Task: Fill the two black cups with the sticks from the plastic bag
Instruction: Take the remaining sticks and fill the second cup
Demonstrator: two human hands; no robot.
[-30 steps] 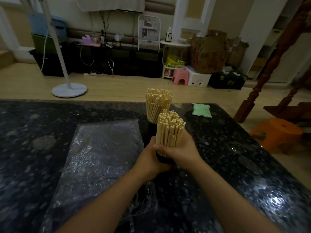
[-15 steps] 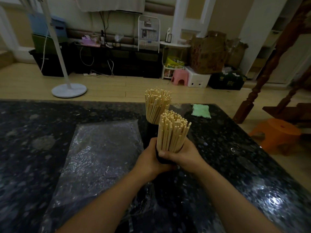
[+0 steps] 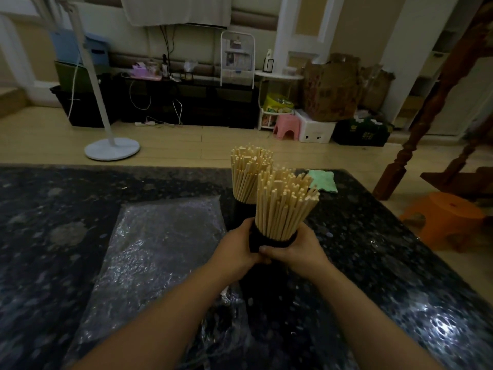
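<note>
In the head view, both hands wrap the near black cup [image 3: 269,240] at the middle of the dark speckled surface [image 3: 386,263]: the left hand [image 3: 237,248] grips its 9 o'clock side and the right hand [image 3: 298,249] its 3 o'clock side, with fingers [image 3: 266,249] curled round the wall and meeting at the cup's 6 o'clock face. A fanned bundle of sticks [image 3: 284,205] stands in this cup, and the far black cup [image 3: 240,210], just beyond at 11 o'clock, holds a second bundle [image 3: 249,173]. The flattened plastic bag [image 3: 154,252] lies at 9 o'clock of the cups, and a green cloth [image 3: 321,180] lies at 1 o'clock near the far edge.
</note>
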